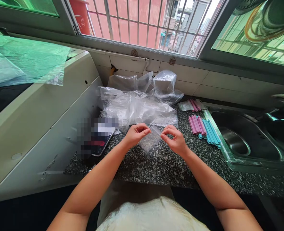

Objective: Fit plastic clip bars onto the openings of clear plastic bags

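Observation:
A small clear plastic bag [151,139] hangs just above the speckled dark counter [161,166], held by its top edge between both hands. My left hand [136,133] pinches the bag's left corner with thumb and fingers. My right hand [174,140] pinches the right corner the same way. Behind the hands lies a heap of crumpled clear plastic bags [137,107].
Pink sealing sticks [197,125] and blue sealing sticks [211,132] lie by the steel sink [247,141] on the right. A phone [97,141] rests at the left beside a white appliance [43,118]. Barred window [142,22] behind.

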The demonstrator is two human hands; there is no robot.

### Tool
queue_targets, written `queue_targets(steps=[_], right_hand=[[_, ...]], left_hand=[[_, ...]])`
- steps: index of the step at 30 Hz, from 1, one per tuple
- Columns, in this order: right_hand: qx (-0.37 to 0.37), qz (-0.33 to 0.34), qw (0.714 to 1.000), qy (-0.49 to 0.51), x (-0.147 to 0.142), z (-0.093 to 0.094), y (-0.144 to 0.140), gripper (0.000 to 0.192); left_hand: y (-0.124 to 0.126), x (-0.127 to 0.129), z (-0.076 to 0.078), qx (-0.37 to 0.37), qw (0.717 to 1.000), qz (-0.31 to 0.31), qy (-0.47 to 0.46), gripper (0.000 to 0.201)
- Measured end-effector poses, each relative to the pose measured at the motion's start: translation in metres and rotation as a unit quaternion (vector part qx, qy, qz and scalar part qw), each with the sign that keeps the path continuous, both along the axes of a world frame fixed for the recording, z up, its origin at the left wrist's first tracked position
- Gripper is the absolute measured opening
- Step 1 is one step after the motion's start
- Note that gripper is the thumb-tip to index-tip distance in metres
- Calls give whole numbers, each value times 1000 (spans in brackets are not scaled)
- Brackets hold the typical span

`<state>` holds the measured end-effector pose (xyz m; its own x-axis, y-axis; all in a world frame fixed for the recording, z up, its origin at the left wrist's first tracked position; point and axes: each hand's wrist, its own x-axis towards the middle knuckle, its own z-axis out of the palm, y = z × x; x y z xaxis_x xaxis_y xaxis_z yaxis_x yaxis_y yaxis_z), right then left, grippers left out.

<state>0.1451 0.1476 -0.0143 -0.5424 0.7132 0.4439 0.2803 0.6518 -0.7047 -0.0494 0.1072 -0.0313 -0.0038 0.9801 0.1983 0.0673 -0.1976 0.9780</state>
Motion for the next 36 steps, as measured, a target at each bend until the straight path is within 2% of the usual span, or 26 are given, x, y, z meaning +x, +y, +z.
queue_targets(steps=[9,18,23,36], right_hand=[[4,29,999,-33,-3,0,-4,15],[5,23,999,-28,-3,-1,-3,14],[1,0,1000,-1,-6,0,-4,2],[-1,-6,1000,-10,-17,-3,-6,13]], left_hand=[[0,1,0,5,1000,3,-4,24],[1,1,-2,-5,1000,13,-15,25],[0,4,-2,-1,999,21,-26,27],[2,9,-8,17,1000,12,-24,27]])
